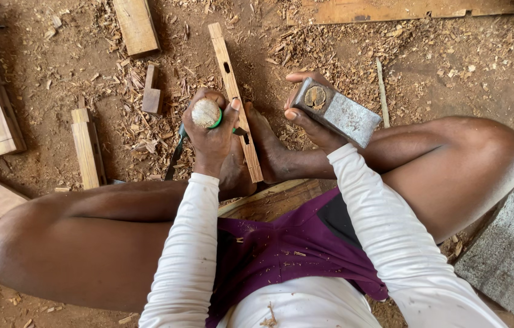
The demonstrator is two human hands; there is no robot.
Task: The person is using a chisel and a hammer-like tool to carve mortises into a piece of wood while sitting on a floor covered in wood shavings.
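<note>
Shaving-strewn dirt floor point(451, 67); slotted wooden strip point(232, 85) lengthwise, away from person.

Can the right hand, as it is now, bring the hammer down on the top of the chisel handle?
Probably yes. The right hand holds the hammer raised beside the chisel handle, whose rounded top shows bare above the left hand; nothing lies between them.
</note>
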